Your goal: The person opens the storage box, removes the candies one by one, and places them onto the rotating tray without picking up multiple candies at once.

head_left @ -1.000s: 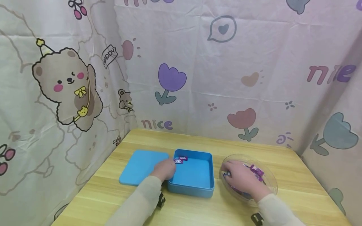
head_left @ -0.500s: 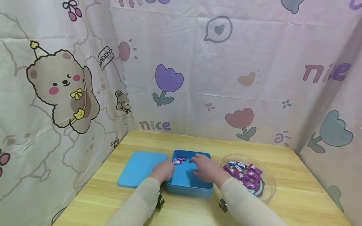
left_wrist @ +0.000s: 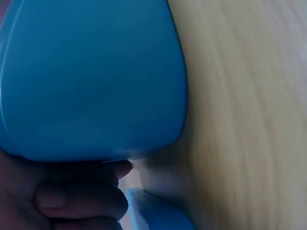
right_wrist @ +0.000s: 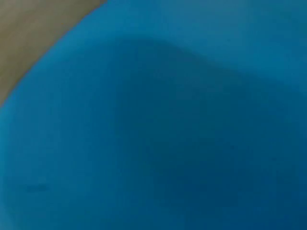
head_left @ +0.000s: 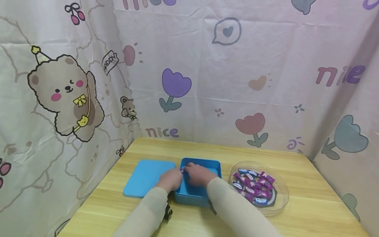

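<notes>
A blue rectangular box stands on the table, its left side gripped by my left hand. In the left wrist view, curled fingers lie against the box's outer wall. My right hand reaches down into the box at its back left, fingers bent. A small wrapped candy shows right beside these fingertips. The fingertips' undersides are hidden, so I cannot tell whether they pinch a candy. Only the blurred blue box fills most of the right wrist view.
Left of the box lies a flat blue lid. On the right stands a clear round bowl with several purple and blue wrapped candies. Printed curtains hang behind and beside the wooden table.
My right hand has moved left from the bowl, over the box, and down to the candies at its back left. The left hand has stayed on the box's side.
</notes>
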### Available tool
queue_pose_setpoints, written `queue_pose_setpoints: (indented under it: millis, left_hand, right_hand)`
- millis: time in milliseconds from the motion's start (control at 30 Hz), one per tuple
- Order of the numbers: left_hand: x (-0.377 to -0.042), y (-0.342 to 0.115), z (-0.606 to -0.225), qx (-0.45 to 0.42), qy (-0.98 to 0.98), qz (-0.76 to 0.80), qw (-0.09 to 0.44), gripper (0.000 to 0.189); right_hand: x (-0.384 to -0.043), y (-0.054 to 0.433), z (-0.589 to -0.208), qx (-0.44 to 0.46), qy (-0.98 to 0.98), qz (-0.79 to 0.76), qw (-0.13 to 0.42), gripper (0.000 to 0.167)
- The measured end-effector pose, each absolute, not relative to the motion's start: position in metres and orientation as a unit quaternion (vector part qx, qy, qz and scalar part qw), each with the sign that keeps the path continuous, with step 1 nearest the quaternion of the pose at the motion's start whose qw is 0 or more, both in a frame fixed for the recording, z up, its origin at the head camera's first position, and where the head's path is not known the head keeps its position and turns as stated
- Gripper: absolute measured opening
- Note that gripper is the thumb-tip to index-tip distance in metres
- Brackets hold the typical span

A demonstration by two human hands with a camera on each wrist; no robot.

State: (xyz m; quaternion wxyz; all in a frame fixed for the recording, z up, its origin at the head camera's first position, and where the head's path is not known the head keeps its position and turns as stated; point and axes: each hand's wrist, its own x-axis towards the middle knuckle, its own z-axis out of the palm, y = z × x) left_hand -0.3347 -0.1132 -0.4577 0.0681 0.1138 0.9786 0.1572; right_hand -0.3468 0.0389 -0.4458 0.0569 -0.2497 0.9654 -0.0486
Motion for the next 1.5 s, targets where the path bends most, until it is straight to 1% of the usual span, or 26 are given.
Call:
queue_pose_setpoints:
  millis: [100, 200, 267, 367, 433, 600, 667, 733, 900, 1033, 1100, 1200, 1300, 1400, 1500]
  left_hand:
    - [-0.334, -0.113, -0.460, 0.125, 0.979, 0.143, 0.067, 0.031]
    - [-0.335, -0.112, -0.462, 0.119, 0.979, 0.148, 0.068, 0.032]
    - [-0.336, -0.112, -0.462, 0.113, 0.979, 0.158, 0.067, 0.029]
    - [-0.336, -0.111, -0.462, 0.110, 0.978, 0.163, 0.068, 0.022]
    - [-0.336, -0.112, -0.462, 0.111, 0.978, 0.161, 0.070, 0.018]
    - [-0.335, -0.112, -0.459, 0.104, 0.977, 0.167, 0.078, 0.015]
    - [-0.335, -0.112, -0.458, 0.105, 0.977, 0.169, 0.074, 0.016]
    - [-0.334, -0.112, -0.458, 0.109, 0.977, 0.168, 0.070, 0.017]
    - [-0.333, -0.111, -0.459, 0.112, 0.977, 0.164, 0.071, 0.017]
    - [-0.333, -0.110, -0.458, 0.107, 0.976, 0.175, 0.073, 0.016]
    - [-0.334, -0.110, -0.457, 0.108, 0.975, 0.179, 0.070, 0.016]
    - [-0.334, -0.109, -0.456, 0.111, 0.975, 0.181, 0.068, 0.017]
    - [-0.333, -0.109, -0.457, 0.109, 0.973, 0.190, 0.072, 0.018]
    - [-0.331, -0.109, -0.458, 0.105, 0.973, 0.194, 0.068, 0.018]
    - [-0.330, -0.109, -0.459, 0.105, 0.975, 0.184, 0.064, 0.017]
  right_hand:
    - [-0.347, 0.034, -0.451, -0.259, 0.965, -0.014, 0.046, 0.047]
    - [-0.346, 0.034, -0.456, -0.272, 0.962, 0.009, 0.034, 0.039]
    - [-0.344, 0.035, -0.457, -0.282, 0.959, 0.015, 0.023, 0.031]
    - [-0.340, 0.040, -0.455, -0.297, 0.955, 0.008, 0.008, 0.014]
    - [-0.336, 0.046, -0.454, -0.304, 0.953, -0.006, 0.010, 0.007]
    - [-0.326, 0.067, -0.450, -0.315, 0.948, -0.034, 0.020, 0.007]
    - [-0.323, 0.080, -0.446, -0.317, 0.948, -0.030, 0.009, 0.003]
    - [-0.318, 0.094, -0.441, -0.316, 0.948, -0.034, -0.007, 0.004]
    - [-0.302, 0.137, -0.427, -0.316, 0.944, -0.079, -0.056, 0.016]
    - [-0.290, 0.168, -0.417, -0.313, 0.939, -0.103, -0.097, 0.019]
    - [-0.284, 0.184, -0.411, -0.296, 0.943, -0.109, -0.106, 0.020]
    - [-0.278, 0.216, -0.406, -0.261, 0.954, -0.099, -0.111, 0.023]
    - [-0.272, 0.253, -0.407, -0.231, 0.964, -0.083, -0.103, 0.026]
    - [-0.267, 0.286, -0.412, -0.203, 0.973, -0.073, -0.082, 0.026]
    - [-0.261, 0.309, -0.416, -0.180, 0.980, -0.071, -0.054, 0.026]
